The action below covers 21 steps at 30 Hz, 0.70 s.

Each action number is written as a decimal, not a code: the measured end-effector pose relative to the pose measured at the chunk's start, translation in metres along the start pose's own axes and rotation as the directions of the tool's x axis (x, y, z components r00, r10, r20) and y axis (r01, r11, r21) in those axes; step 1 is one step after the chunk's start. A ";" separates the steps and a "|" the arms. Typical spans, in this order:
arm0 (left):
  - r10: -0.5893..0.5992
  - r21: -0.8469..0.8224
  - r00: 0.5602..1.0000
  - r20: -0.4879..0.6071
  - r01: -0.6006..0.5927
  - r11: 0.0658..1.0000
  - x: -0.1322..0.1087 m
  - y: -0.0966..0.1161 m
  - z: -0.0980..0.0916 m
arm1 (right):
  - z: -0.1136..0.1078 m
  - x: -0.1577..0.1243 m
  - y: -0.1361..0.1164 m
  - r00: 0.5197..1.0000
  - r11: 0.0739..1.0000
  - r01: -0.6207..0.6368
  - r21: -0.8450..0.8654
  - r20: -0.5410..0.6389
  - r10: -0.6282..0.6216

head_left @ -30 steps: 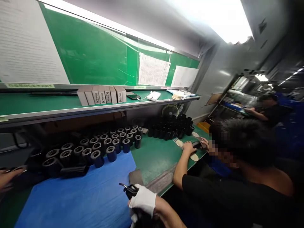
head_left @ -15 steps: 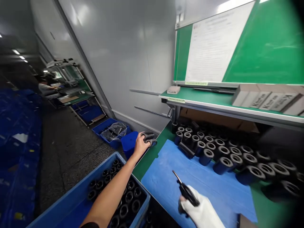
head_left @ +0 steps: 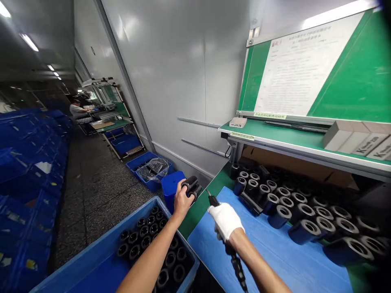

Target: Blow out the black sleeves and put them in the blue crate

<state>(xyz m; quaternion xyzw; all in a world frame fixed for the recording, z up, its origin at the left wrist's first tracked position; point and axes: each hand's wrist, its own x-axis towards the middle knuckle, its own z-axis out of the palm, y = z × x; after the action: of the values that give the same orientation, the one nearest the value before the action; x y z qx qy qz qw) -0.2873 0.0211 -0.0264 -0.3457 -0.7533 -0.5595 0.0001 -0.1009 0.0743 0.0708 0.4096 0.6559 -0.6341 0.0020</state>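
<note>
My bare left hand [head_left: 182, 201] is closed around two black cylindrical parts [head_left: 191, 187], held at the left end of the green bench. My right hand [head_left: 225, 220], in a white glove, grips a black tool [head_left: 233, 257] whose thin tip [head_left: 209, 193] points up toward those parts; a cable runs down along my forearm. Below my left arm a blue bin [head_left: 100, 260] holds several black cylinders [head_left: 159, 252]. A blue mat [head_left: 275, 252] lies on the bench under my right hand.
Rows of black cylinders [head_left: 293, 207] stand at the back of the mat, below a green shelf [head_left: 293, 140] with grey boxes [head_left: 357, 140]. On the floor to the left are blue crates [head_left: 149, 171] and stacked bins [head_left: 27, 162]. A person [head_left: 76, 109] works at a far bench.
The camera swung left, away from the neighbouring worker. My left hand drew the black parts closer, and my gloved right hand rose with the tool up beside them.
</note>
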 end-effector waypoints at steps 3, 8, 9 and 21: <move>0.036 -0.027 0.999 0.007 -0.036 0.999 -0.003 0.000 -0.006 | -0.007 0.003 -0.020 0.997 0.997 -0.072 -0.040 0.017 0.073; 0.158 0.055 0.986 0.053 -0.160 0.985 -0.005 0.000 -0.015 | -0.024 0.004 -0.047 0.997 0.997 -0.045 -0.062 0.057 0.048; 0.173 0.069 0.984 0.035 -0.175 0.982 -0.005 0.000 -0.017 | -0.026 0.006 -0.049 0.996 0.996 -0.051 -0.071 0.076 0.056; -0.098 -0.308 0.992 -0.080 0.069 0.949 -0.006 -0.020 -0.039 | -0.030 0.001 -0.043 0.989 1.000 -0.007 0.004 0.146 0.007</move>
<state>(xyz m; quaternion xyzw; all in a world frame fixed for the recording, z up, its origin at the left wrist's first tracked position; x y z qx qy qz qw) -0.3086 -0.0173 -0.0308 -0.2828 -0.6711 -0.6841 -0.0414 -0.1097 0.1057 0.1118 0.3644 0.6510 -0.6639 0.0514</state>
